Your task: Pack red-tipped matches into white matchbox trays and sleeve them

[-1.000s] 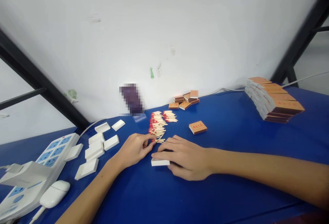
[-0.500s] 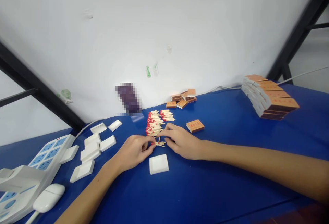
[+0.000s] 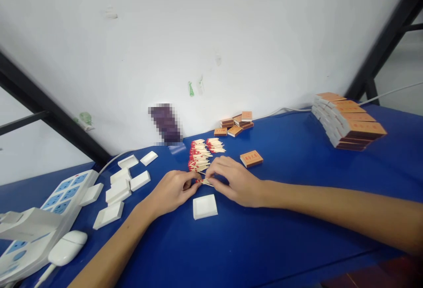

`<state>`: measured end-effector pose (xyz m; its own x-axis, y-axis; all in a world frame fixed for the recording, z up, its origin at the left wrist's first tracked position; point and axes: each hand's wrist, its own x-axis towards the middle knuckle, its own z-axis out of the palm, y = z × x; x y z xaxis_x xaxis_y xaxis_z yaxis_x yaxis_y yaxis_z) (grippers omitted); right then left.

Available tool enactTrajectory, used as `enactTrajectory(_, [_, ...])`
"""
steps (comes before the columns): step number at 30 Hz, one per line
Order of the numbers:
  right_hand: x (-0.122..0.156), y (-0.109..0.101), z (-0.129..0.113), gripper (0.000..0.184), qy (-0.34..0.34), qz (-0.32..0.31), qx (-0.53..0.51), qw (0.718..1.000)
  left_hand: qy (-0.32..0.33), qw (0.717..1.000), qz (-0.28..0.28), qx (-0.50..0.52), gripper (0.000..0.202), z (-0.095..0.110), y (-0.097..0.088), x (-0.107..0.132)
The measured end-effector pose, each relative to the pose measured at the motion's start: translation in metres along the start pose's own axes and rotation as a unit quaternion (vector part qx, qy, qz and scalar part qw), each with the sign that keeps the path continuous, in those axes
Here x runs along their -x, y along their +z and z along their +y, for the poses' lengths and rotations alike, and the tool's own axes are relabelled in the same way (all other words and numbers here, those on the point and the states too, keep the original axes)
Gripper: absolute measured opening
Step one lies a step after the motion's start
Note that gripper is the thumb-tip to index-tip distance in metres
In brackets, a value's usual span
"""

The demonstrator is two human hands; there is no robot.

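Right hand (image 3: pixel 235 183) has left white tray (image 3: pixel 205 206), meets left hand (image 3: pixel 172 189); fingers of both pinch few matches (image 3: pixel 205 182); tray uncovered.

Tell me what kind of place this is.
Probably a hand-packing bench for matchboxes: a pile of loose matches, empty white trays and a stack of orange boxes lie on a blue table; the left hand and right hand pinch a few matches.

My fingers (image 3: pixel 216 174) hide most of the red-tipped wooden matches (image 3: pixel 204 182) they pinch; the purple block (image 3: pixel 165 123) behind is blurred; the white power strip (image 3: pixel 62 200) leaves frame
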<state>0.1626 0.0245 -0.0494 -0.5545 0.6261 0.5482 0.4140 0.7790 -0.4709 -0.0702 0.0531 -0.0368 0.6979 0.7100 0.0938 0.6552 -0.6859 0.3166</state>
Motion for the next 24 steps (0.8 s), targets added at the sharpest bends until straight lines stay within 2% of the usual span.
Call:
enactTrajectory(3, [0.005, 0.002, -0.009, 0.014, -0.075, -0.017, -0.003, 0.997, -0.002, 1.0, -0.009, 0.005, 0.017, 0.002, -0.003, 0.0])
enactTrajectory(7, [0.008, 0.009, -0.015, 0.015, -0.093, -0.032, 0.008, 0.995, 0.007, 1.0, -0.025, -0.01, 0.021, 0.005, -0.005, 0.0])
enactTrajectory(11, [0.008, 0.008, -0.016, 0.018, -0.119, -0.053, 0.016, 0.991, 0.005, 0.997, -0.033, -0.075, 0.022, 0.008, -0.004, 0.0])
enactTrajectory(14, [0.006, 0.003, -0.019, 0.018, -0.082, -0.052, -0.009, 0.995, 0.005, 0.993, -0.038, -0.116, 0.022, 0.009, -0.002, 0.001])
enactTrajectory(17, [0.004, -0.002, -0.019, 0.018, -0.005, -0.017, -0.027, 0.999, 0.014, 0.992, -0.037, -0.119, 0.022, 0.008, -0.001, 0.002])
enactTrajectory(21, [0.0, -0.002, -0.008, 0.016, 0.079, 0.002, 0.016, 0.997, 0.003, 0.993, -0.035, -0.111, 0.022, 0.007, 0.0, 0.003])
enactTrajectory(24, [-0.004, 0.001, 0.001, 0.019, 0.099, -0.018, 0.047, 0.994, 0.001, 0.994, -0.039, -0.104, 0.022, 0.008, 0.0, 0.003])
